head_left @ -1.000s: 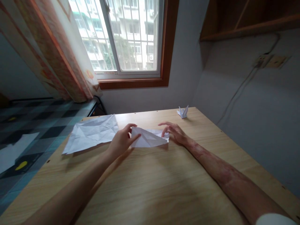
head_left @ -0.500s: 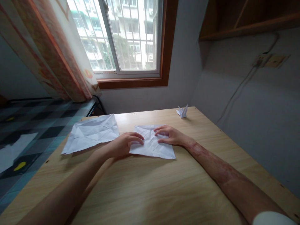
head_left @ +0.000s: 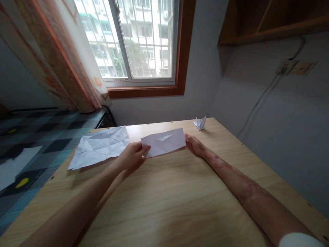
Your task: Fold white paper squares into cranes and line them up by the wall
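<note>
A creased sheet of white paper [head_left: 167, 143] is held between my hands a little above the table, showing as a wide, low rectangle; whether it is doubled over or just tilted, I cannot tell. My left hand [head_left: 132, 153] pinches its left end, thumb on the near face. At the right end, my right hand [head_left: 194, 144] grips the edge, its fingers partly hidden behind the paper. A larger crumpled white sheet [head_left: 102, 144] lies on the table left of my left hand. Beyond my right hand stands a folded paper crane [head_left: 199, 122].
The wooden table [head_left: 159, 202] ends near the wall under the window [head_left: 151, 44]. To the left is a checked bed [head_left: 48, 123] with white paper [head_left: 23, 159] on it. A shelf [head_left: 277, 31] and a cord [head_left: 259, 99] are on the right wall.
Before, both hands rested spread on the square sheet lying flat. Now they grip its two ends, and the sheet is raised and looks narrower. My right hand has shifted slightly right.
</note>
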Action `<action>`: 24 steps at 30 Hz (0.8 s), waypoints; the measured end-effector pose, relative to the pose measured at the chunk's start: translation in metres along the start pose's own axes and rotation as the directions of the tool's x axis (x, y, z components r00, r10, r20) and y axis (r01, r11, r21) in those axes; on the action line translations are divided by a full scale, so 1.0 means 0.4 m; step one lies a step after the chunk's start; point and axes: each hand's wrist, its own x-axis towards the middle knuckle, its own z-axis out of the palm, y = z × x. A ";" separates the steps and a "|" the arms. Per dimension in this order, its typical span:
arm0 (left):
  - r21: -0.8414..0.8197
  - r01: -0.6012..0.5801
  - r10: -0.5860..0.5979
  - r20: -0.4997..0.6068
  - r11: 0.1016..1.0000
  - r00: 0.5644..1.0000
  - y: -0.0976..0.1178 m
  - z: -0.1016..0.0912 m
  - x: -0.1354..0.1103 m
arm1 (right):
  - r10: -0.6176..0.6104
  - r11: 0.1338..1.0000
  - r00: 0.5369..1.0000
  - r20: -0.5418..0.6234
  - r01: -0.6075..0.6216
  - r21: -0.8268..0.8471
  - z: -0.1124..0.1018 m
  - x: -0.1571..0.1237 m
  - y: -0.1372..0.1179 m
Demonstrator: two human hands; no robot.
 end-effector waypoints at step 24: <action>0.445 -0.379 0.341 0.166 0.812 0.925 0.019 0.069 -0.026 | -0.231 0.693 0.924 0.303 0.375 -0.615 0.020 -0.005 -0.022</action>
